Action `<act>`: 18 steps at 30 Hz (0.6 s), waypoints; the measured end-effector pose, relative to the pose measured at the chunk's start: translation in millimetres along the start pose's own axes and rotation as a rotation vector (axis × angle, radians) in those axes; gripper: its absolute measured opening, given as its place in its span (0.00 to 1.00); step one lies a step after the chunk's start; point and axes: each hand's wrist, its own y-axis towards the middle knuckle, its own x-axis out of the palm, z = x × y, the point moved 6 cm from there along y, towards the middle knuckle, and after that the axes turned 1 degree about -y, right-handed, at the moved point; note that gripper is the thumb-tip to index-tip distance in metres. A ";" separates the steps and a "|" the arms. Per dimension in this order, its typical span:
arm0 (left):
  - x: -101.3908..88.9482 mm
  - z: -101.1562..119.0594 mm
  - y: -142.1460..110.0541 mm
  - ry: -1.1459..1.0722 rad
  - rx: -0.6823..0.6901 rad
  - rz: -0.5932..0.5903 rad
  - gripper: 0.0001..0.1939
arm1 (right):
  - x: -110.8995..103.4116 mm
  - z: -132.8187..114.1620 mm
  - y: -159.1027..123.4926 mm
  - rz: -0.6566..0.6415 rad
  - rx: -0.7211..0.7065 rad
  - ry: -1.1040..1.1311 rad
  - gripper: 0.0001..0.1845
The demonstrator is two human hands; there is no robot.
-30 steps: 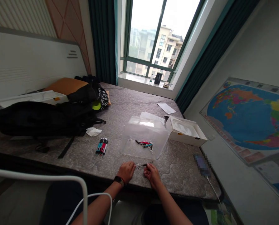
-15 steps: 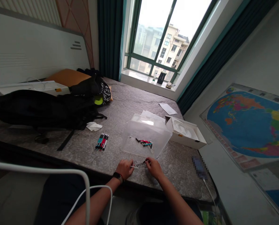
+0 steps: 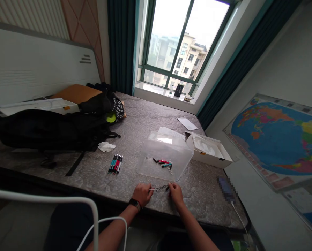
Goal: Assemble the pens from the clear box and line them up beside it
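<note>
My left hand (image 3: pixel 142 194), with a dark watch on its wrist, pinches a thin white pen refill (image 3: pixel 153 189) that points right. Opposite it, my right hand (image 3: pixel 176 195) is closed on a small dark pen part (image 3: pixel 168 188), mostly covered by the fingers. Both hands rest low over the grey mattress, with printed lettering between them. Just beyond them is a clear plastic box (image 3: pixel 148 167). Red, teal and black pen parts (image 3: pixel 164 162) and white refills (image 3: pixel 169 170) lie in it. To the left, several assembled pens (image 3: pixel 115 164) form a neat row.
A crumpled tissue (image 3: pixel 106 146) and a black backpack (image 3: pixel 48 129) lie on the left. An open white carton (image 3: pixel 209 150) stands right of the box, with paper (image 3: pixel 187 123) farther back. A phone (image 3: pixel 226 189) on a cable lies at right. A white tube (image 3: pixel 53 198) crosses the lower left.
My right hand has drawn slightly away to the right from my left, carrying the dark part. My left hand keeps the refill. The whole view has shifted a little.
</note>
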 end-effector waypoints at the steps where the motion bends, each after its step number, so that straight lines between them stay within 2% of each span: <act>1: 0.5 -0.2 -0.1 -0.005 -0.001 0.003 0.17 | 3.9 -4.2 2.0 -0.054 0.032 0.027 0.21; 3: 1.7 -0.5 -0.1 -0.019 0.002 0.011 0.17 | 8.4 -18.2 5.8 -0.111 0.069 0.149 0.21; 5: 2.4 -0.6 -0.1 -0.034 0.007 0.013 0.17 | 6.4 -32.5 8.9 -0.070 0.071 0.313 0.20; 7: 2.5 -0.7 -0.2 -0.044 0.005 0.005 0.18 | 4.3 -36.3 9.3 -0.031 0.080 0.352 0.20; 10: 1.8 -0.1 -0.3 -0.048 0.004 -0.006 0.18 | 7.2 -22.3 4.1 -0.056 0.027 0.055 0.20; 13: 2.0 0.6 0.0 -0.040 0.014 -0.009 0.17 | 6.4 -6.0 -4.4 0.034 -0.183 -0.240 0.16; 16: 3.3 0.2 0.4 -0.023 0.011 -0.013 0.16 | 4.5 7.6 -8.8 0.092 -0.226 -0.296 0.10; 18: 3.7 0.1 0.7 -0.011 0.009 -0.017 0.15 | 2.6 10.2 -8.2 0.095 -0.213 -0.286 0.11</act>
